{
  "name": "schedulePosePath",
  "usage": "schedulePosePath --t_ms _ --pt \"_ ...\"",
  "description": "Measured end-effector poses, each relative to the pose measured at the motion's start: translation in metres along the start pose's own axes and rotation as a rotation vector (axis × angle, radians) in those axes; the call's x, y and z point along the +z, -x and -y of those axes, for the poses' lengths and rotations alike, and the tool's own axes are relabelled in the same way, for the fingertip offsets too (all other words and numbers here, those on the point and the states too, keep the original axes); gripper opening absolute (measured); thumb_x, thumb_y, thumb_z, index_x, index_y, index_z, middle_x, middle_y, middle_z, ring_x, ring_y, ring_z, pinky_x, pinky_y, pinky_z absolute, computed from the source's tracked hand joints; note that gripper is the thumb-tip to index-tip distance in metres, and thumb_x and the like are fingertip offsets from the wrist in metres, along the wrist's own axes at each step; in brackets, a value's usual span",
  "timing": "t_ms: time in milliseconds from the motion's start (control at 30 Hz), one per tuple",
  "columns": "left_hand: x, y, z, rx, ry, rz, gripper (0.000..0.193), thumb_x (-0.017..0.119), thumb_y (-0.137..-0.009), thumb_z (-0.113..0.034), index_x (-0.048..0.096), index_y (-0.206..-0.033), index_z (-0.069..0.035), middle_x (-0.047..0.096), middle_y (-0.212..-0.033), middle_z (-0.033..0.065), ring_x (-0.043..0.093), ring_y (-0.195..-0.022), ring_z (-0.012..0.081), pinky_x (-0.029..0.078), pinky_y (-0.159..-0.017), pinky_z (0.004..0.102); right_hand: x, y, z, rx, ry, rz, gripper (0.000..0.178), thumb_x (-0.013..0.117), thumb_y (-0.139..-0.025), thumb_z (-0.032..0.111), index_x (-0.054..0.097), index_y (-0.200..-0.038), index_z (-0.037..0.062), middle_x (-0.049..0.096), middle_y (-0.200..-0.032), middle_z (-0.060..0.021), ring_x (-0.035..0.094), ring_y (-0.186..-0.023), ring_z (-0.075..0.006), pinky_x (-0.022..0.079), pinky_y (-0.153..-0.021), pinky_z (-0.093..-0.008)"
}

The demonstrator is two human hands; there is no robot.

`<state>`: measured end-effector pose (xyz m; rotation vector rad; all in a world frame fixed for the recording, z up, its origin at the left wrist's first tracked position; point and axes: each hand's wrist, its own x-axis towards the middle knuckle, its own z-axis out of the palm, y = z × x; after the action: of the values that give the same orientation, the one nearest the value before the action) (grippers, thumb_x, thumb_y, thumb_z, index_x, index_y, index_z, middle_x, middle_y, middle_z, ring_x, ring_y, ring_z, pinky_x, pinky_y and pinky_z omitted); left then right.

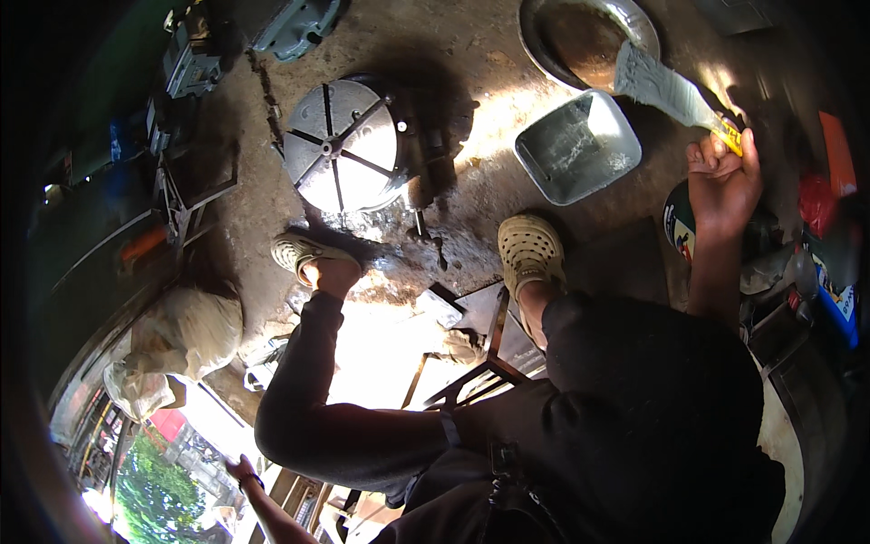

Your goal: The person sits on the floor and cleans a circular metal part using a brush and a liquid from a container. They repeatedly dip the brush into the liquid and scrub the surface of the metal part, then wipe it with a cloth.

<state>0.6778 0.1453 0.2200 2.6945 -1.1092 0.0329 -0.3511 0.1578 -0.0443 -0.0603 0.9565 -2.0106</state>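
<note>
My right hand (pixel 728 186) is raised on the right, its fingers closed round the yellow handle of a wide paintbrush (pixel 669 86). Grey coating covers the bristles, which point left over the edge of a round metal basin (pixel 535 45). Just below the brush stands a squarish grey tub (pixel 580 150), its inside smeared grey. A round slotted metal machine table (pixel 349 159) rests on the floor in front of me, partly sunlit. Far down on the left, my left hand (pixel 241 469) with a dark wristband is small against bright glare; its fingers are hard to make out.
My two clog-clad feet (pixel 532 254) stand near the slotted table and the tub. Grey-green machine parts (pixel 294 27) sit at the back left. A clear plastic bag (pixel 186 335) lies left. Containers, including a blue one (pixel 836 304), crowd the right. A dark metal frame (pixel 485 372) is beneath me.
</note>
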Motion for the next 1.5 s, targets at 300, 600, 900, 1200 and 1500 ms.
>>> schedulePosePath --t_ms 300,600,900,1200,1500 --pt "0.065 0.061 -0.005 0.231 -0.338 0.196 0.035 0.056 -0.096 -0.013 0.056 -0.127 0.002 0.063 -0.116 0.0176 0.065 -0.096 0.0283 0.054 -0.086 0.0398 0.027 0.003 -0.016 0.075 -0.008 0.021 0.033 0.046 -0.100 0.031 0.059 -0.105 0.0021 0.050 -0.070 -0.0026 0.044 -0.060 -0.0138 0.036 -0.067 -0.0314" --pt "0.113 0.131 -0.286 0.750 0.212 0.097 0.029 0.057 -0.096 -0.006 0.059 -0.123 0.003 0.064 -0.124 0.0101 0.063 -0.104 0.0181 0.049 -0.090 0.0303 0.066 -0.004 -0.064 0.076 0.230 -0.004 0.024 0.052 -0.096 0.028 0.059 -0.098 0.0052 0.050 -0.066 -0.0012 0.045 -0.058 -0.0115 0.038 -0.066 -0.0309" --pt "0.152 0.163 -0.358 0.692 0.202 0.555 0.024 0.063 -0.091 -0.009 0.066 -0.115 -0.004 0.068 -0.110 0.0064 0.062 -0.090 0.0129 0.049 -0.082 0.0277 0.085 0.031 -0.113 0.128 0.533 0.149 0.016 0.059 -0.094 0.017 0.061 -0.098 0.0021 0.053 -0.071 -0.0021 0.048 -0.063 -0.0083 0.037 -0.054 -0.0229" --pt "0.159 0.165 -0.370 0.609 0.023 0.681 0.030 0.061 -0.093 -0.009 0.061 -0.122 0.000 0.067 -0.115 0.0126 0.064 -0.102 0.0182 0.051 -0.088 0.0327 0.031 0.028 0.002 -0.183 0.921 -0.045 0.019 0.062 -0.093 0.020 0.062 -0.099 0.0026 0.053 -0.073 0.0010 0.044 -0.063 -0.0050 0.033 -0.055 -0.0212" --pt "0.318 0.395 -0.443 0.972 0.280 1.290 0.125 0.089 -0.058 -0.028 0.009 -0.151 -0.004 0.030 -0.149 0.0239 0.036 -0.134 0.0372 0.036 -0.109 0.0415 0.015 0.007 0.018 -0.058 1.316 0.116 0.016 0.061 -0.095 0.021 0.064 -0.099 0.0056 0.056 -0.077 0.0034 0.047 -0.065 -0.0041 0.037 -0.059 -0.0211"
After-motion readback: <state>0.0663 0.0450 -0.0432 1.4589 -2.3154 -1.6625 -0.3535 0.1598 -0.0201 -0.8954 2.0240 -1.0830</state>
